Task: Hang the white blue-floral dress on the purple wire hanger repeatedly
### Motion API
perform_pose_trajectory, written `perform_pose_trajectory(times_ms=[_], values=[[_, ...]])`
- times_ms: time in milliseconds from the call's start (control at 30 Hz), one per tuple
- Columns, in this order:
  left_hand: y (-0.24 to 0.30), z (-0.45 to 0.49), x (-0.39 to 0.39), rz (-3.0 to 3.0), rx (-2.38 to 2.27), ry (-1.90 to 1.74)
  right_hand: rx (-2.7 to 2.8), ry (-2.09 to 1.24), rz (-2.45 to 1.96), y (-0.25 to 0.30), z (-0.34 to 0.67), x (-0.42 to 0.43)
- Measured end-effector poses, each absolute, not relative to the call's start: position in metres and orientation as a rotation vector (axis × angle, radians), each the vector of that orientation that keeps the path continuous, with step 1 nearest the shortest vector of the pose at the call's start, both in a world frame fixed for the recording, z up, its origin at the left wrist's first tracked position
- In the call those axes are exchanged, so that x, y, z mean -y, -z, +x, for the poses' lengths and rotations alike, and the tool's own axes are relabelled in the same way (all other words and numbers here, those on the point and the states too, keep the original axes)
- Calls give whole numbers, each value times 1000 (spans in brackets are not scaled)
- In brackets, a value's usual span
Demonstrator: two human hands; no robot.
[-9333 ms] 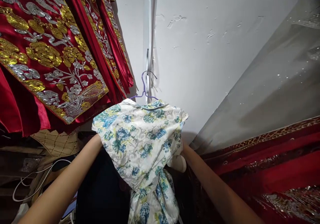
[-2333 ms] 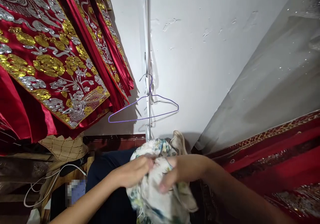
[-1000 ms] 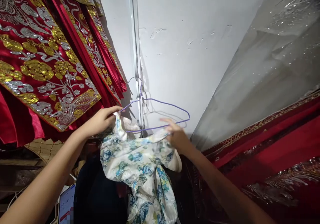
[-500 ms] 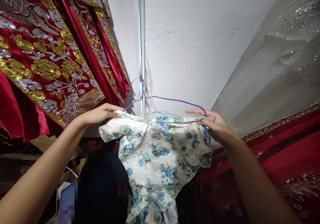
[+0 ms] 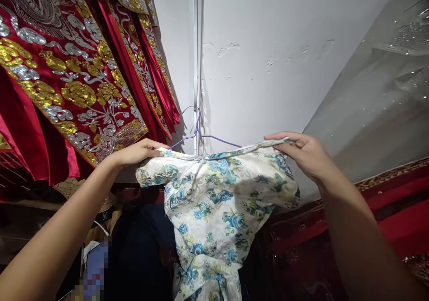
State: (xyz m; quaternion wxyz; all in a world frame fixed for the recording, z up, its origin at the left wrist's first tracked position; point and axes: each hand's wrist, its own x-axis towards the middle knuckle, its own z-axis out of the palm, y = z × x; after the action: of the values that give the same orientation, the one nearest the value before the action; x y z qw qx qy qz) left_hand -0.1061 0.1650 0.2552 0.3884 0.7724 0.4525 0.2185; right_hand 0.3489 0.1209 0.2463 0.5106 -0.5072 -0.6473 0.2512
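Note:
A white dress with blue and green flowers (image 5: 214, 202) hangs from a thin purple wire hanger (image 5: 197, 133), which hooks onto a metal strip (image 5: 197, 59) on the white wall. My left hand (image 5: 137, 151) pinches the dress's left shoulder edge. At the other shoulder my right hand (image 5: 303, 153) holds the fabric edge stretched out between thumb and fingers. Most of the hanger is hidden under the cloth.
Red garments with gold and silver embroidery (image 5: 67, 77) hang at the upper left. A grey sparkly fabric (image 5: 378, 95) and more red cloth (image 5: 395, 211) fill the right side. A phone (image 5: 95, 272) and a white cable (image 5: 100, 227) lie low at the left.
The dress was pulled off the hanger, bunched in both hands, then lifted back onto it. Since half a second ago my right hand has spread the right shoulder further out and up.

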Motion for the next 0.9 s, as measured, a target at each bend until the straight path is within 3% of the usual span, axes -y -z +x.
perform_pose_trajectory(times_ms=[167,300,433,667,900], values=[[-260,-106,-161,1924,-1141,-553,1547,-786,-1263,-209,316,-170],[-255,-111,-160,1789,-1139,-580,1738,-574,-1583,-178,300,-184],[-244,-112,-167,1634,-1164,-646,1877,-506,-1410,-168,304,-178],[-234,-106,-175,1607,-1312,-760,1783,-585,-1327,-178,319,-157],[-230,-105,-184,1618,-1369,-871,1743,-1034,-1377,-220,315,-145]])
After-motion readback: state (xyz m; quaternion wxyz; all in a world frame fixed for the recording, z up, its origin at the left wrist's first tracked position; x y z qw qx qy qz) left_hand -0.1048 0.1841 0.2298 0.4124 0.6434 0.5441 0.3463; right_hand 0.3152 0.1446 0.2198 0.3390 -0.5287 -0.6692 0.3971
